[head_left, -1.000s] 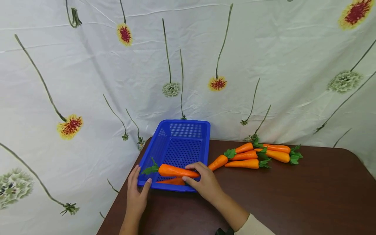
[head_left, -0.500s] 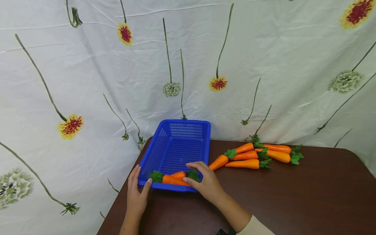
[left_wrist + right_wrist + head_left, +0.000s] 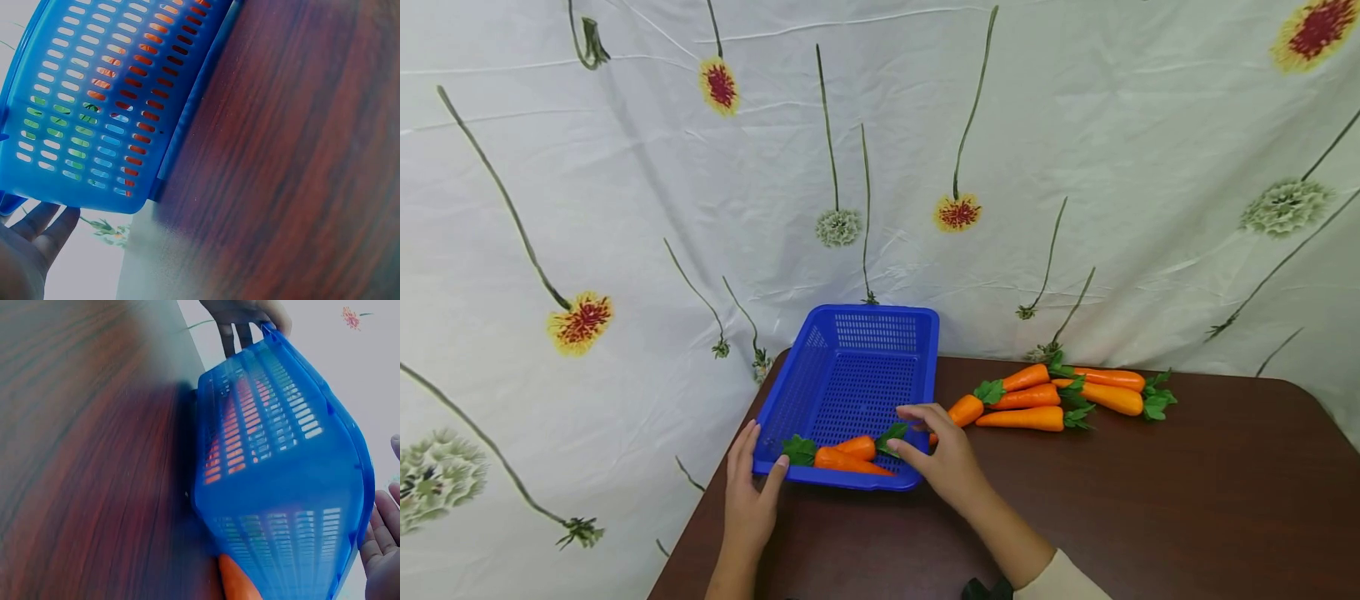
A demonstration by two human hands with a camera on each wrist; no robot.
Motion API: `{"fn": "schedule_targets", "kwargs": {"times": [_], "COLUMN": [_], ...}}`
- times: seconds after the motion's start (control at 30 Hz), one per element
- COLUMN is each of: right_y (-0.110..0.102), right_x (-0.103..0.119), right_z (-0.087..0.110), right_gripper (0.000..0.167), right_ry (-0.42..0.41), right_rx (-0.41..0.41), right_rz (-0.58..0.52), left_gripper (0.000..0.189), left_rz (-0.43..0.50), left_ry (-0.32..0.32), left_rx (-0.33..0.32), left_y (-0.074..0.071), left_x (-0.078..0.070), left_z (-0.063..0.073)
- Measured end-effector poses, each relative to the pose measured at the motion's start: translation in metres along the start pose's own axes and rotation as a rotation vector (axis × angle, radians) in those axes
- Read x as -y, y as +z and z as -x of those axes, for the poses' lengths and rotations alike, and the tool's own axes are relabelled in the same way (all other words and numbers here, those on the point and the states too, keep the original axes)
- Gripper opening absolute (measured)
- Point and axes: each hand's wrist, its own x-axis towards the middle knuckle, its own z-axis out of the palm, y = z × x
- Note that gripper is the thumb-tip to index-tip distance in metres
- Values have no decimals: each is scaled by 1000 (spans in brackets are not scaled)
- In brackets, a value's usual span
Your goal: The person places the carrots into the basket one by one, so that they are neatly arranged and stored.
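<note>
A blue plastic basket (image 3: 931, 358) with slotted walls stands on the table. My left hand (image 3: 751, 504) holds its near left corner, thumb at the front rim and fingers along the left side; the left wrist view shows those fingers (image 3: 55, 234) against the wall. Inside, along the near wall, lie two orange carrots with green leaves: a front carrot (image 3: 848, 461) and one behind it (image 3: 859, 447). Over the near right rim, my right hand (image 3: 946, 457) has thumb and fingers spread apart, holding nothing. Leaves of the rear carrot show between them.
Right of the basket, another carrot (image 3: 966, 410) lies partly hidden behind my right hand. Several more carrots (image 3: 1022, 418) lie in a loose pile beyond it. The dark wooden table (image 3: 1150, 500) meets a white flowered cloth (image 3: 880, 167) at the back.
My right hand has lowered a carrot into the basket's near end, let go of it and drawn back right to the rim. My left hand has stayed at the corner.
</note>
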Motion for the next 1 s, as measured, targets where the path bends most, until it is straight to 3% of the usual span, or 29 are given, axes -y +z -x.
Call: {"fn": "schedule_targets", "kwargs": {"times": [0.23, 0.5, 0.83, 1.0], "right_y": [-13, -30, -47, -55], "right_x": [-12, -29, -55, -67], "right_z": [-2, -6, -9, -12], "right_gripper": [42, 41, 48, 55], "right_ry": [-23, 125, 255, 305], "right_rx": [-65, -112, -111, -83], "right_rz": [-25, -61, 112, 140], "left_gripper": [66, 66, 66, 66], "left_rz": [8, 6, -6, -1], "left_ry": [-7, -11, -24, -25], "left_rx": [3, 1, 7, 5], "left_y": [0, -1, -1, 0], "left_x": [-1, -3, -2, -2], "left_z": [0, 0, 1, 1]}}
